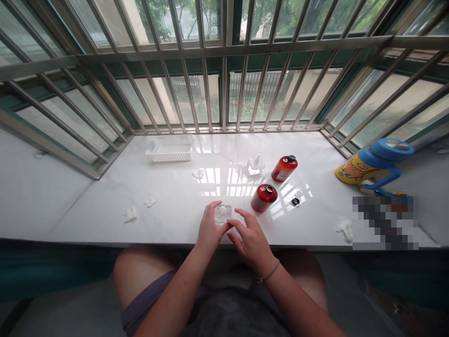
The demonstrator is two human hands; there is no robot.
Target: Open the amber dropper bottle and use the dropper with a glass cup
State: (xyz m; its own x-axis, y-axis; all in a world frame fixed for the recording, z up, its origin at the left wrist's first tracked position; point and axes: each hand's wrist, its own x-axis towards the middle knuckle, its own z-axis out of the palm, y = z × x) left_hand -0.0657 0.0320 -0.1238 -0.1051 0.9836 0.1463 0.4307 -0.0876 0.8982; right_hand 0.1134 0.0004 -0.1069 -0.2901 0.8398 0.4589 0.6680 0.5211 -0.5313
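Note:
My left hand (209, 229) is closed round a small clear glass jar (222, 213) that stands on the white sill (175, 206) near its front edge. My right hand (249, 236) is beside the jar, fingers curled, its fingertips at the jar's right side. Just right of the hands stands an open amber bottle (264, 197) with no cap. A small black cap (295, 201) lies to its right. A second amber bottle (284, 168) with a black cap stands farther back. A clear glass bottle (256, 164) stands left of it.
A white plastic basket (170, 148) sits at the back left. Crumpled white tissues lie on the sill: (198, 173), (150, 201), (130, 214), (345, 228). A blue and yellow children's bottle (372, 164) stands at the right. Metal window bars (224, 65) close off the back.

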